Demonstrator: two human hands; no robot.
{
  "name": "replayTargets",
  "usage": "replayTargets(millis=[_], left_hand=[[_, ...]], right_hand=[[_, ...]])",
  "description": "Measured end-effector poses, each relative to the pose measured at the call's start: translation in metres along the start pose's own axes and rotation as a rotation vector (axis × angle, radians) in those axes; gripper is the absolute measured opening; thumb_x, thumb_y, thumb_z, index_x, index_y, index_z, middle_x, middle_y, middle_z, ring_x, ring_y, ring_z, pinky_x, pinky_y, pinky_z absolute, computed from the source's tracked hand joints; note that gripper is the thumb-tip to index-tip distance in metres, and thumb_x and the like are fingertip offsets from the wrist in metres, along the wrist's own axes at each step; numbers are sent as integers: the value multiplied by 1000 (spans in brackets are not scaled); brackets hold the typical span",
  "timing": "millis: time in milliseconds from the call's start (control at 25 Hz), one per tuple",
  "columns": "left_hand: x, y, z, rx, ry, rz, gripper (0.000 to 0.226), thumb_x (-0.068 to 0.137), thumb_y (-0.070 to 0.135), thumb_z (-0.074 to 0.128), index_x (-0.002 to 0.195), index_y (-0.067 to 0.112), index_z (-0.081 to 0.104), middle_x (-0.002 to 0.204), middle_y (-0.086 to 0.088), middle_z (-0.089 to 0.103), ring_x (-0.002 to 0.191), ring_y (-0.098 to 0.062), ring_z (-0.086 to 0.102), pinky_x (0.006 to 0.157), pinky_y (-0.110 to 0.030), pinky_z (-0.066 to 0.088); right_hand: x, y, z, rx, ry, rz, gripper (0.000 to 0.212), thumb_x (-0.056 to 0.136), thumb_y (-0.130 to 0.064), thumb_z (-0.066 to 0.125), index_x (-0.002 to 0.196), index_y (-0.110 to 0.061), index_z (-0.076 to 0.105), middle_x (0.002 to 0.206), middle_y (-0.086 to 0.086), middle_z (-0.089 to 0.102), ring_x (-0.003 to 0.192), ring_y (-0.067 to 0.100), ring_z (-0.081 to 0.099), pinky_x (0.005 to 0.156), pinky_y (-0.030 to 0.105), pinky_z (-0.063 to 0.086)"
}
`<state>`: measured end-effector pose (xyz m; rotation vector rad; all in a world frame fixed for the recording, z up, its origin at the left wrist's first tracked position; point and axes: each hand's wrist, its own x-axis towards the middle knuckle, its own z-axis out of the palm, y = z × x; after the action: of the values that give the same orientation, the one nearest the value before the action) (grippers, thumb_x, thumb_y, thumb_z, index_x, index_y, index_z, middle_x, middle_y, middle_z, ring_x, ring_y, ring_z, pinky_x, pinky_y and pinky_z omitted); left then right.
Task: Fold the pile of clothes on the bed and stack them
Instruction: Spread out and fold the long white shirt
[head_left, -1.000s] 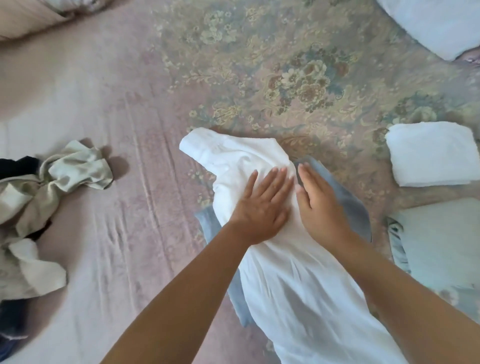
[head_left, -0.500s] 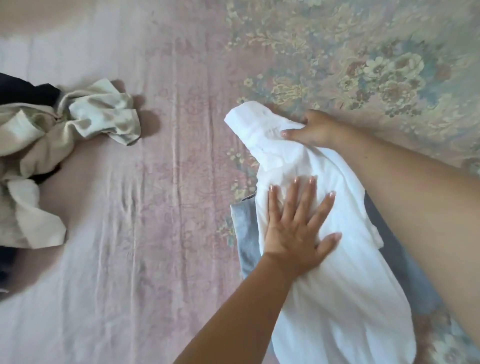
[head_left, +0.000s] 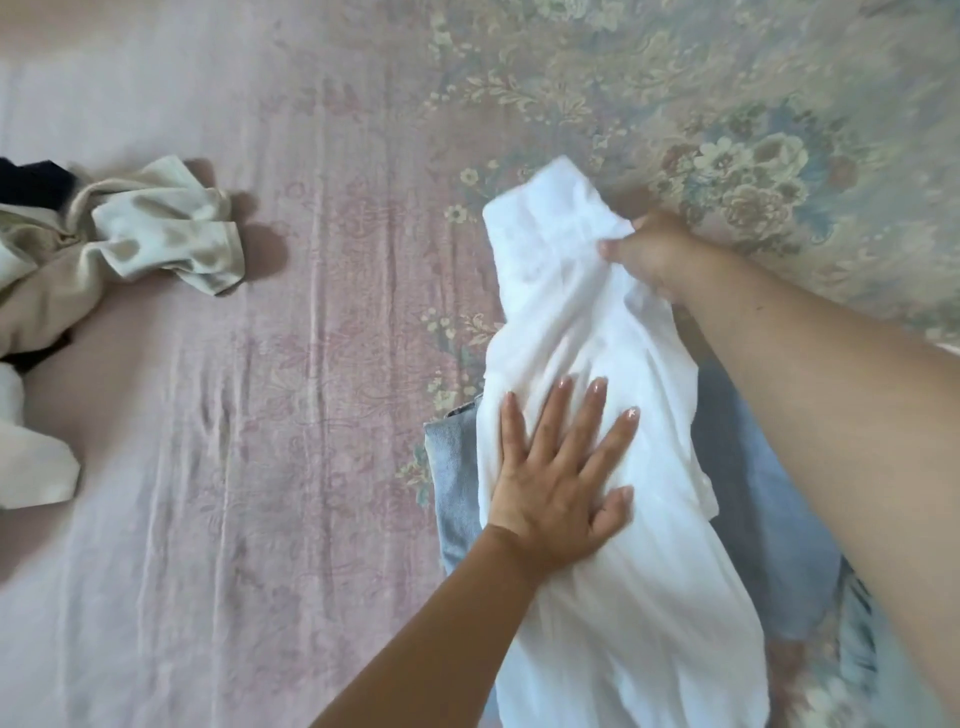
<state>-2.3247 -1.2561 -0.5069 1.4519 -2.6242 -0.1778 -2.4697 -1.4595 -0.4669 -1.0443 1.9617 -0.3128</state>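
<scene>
On the bed (head_left: 208, 467), my left hand (head_left: 558, 483) presses flat, fingers spread, on the white shirt (head_left: 597, 597); my right hand (head_left: 649, 254) pinches its top edge.

White garment (head_left: 613, 322) over pale blue denim (head_left: 452, 467), beige crumpled clothes (head_left: 161, 228), pink floral-patterned bedspread (head_left: 311, 364).

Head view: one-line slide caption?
Left hand flattens white garment on blue jeans; right hand grips its far end.

Bare forearms; pale-polished nails
</scene>
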Motion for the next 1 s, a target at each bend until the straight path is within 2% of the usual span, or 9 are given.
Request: replayTargets(millis=[160, 280, 360, 440, 560, 680, 800, 920, 1000], left_hand=[[13, -5, -22, -146, 14, -7, 59, 89, 45, 34, 140, 19, 46, 145, -10, 44, 133, -32, 41, 103, -64, 29], [51, -35, -39, -285, 161, -371, 46, 92, 31, 40, 128, 5, 55, 127, -18, 57, 113, -33, 56, 95, -44, 42], [84, -66, -48, -498, -69, -766, 45, 97, 31, 41, 130, 1, 48, 128, -20, 54, 116, -36, 51, 95, -42, 39], [108, -87, -45, -774, -382, -1013, 50, 98, 38, 42, 127, -3, 47, 127, -21, 55, 115, -35, 53, 91, -37, 42], [118, -102, -43, -890, -530, -1045, 61, 90, 49, 54, 124, -2, 52, 120, -17, 62, 109, -33, 60, 82, -30, 43], [117, -100, -44, -919, -701, -1020, 72, 79, 59, 64, 124, 3, 56, 119, -14, 63, 109, -31, 61, 96, -37, 47], [117, -98, -42, -1090, -401, -1053, 46, 80, 38, 74, 108, 4, 60, 98, -12, 66, 90, -28, 66, 82, -37, 52], [104, -91, -43, -1523, -200, -1121, 14, 87, 22, 68, 86, 11, 60, 84, -9, 66, 72, -23, 63, 71, -36, 55], [100, -94, -35, -1439, -165, -1200, 14, 90, 24, 65, 84, 11, 61, 81, -7, 63, 75, -22, 60, 70, -33, 53]], right_hand=[[7, 18, -2, -280, -246, 241, 68, 89, -49, 56, 143, -11, 37, 142, 13, 44, 125, 33, 47, 102, 42, 40], [-1, 16, -7, -247, -433, 413, 76, 87, -58, 52, 146, -14, 31, 146, 15, 39, 127, 32, 45, 102, 48, 39], [-4, 17, -9, -382, -456, 434, 81, 84, -63, 54, 145, -14, 31, 145, 15, 38, 124, 32, 46, 97, 42, 41], [-6, 19, -10, -424, -492, 433, 83, 80, -63, 58, 142, -13, 36, 141, 14, 43, 123, 30, 48, 99, 39, 39], [-9, 19, -13, -362, -513, 437, 78, 74, -59, 68, 132, -9, 47, 128, 14, 54, 116, 28, 54, 102, 43, 41], [-15, 17, -21, -224, -531, 402, 69, 75, -50, 71, 130, -14, 50, 126, 10, 57, 113, 25, 57, 97, 40, 45], [-25, 17, -31, -111, -573, 361, 53, 82, -37, 69, 127, -12, 54, 116, 8, 64, 99, 23, 62, 78, 35, 50], [-27, 25, -33, 74, -242, 132, 45, 78, -29, 75, 115, -11, 56, 112, 4, 63, 83, 16, 60, 64, 27, 47], [-29, 32, -28, 3, -45, 8, 46, 79, -30, 75, 115, -8, 57, 114, 7, 61, 77, 15, 55, 61, 24, 40]])
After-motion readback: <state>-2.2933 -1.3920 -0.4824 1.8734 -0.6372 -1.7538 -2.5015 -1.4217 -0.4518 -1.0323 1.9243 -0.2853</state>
